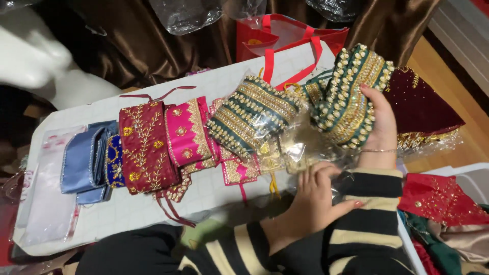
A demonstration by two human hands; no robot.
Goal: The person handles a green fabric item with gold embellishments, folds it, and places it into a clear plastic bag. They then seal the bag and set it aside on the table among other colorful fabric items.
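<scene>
My right hand (381, 127) is raised at the right and grips a dark green folded cloth piece (346, 94) with gold stripes and pearl-like beads. Behind it lies a maroon beaded cloth (423, 104). My left hand (311, 198) lies palm down on crinkled clear plastic wrap (298, 153) at the table's near edge. Beside that wrap sits a second green and gold beaded piece (249, 119) in a clear bag. Both arms wear black and cream striped sleeves.
On the white table (153, 209) lie a row of embroidered pieces: light blue (81, 160), royal blue (115, 162), maroon (146, 147), pink (186, 132). A red bag (285, 35) stands behind, brown drapes beyond. A white bin (461, 175) of cloths stands at right.
</scene>
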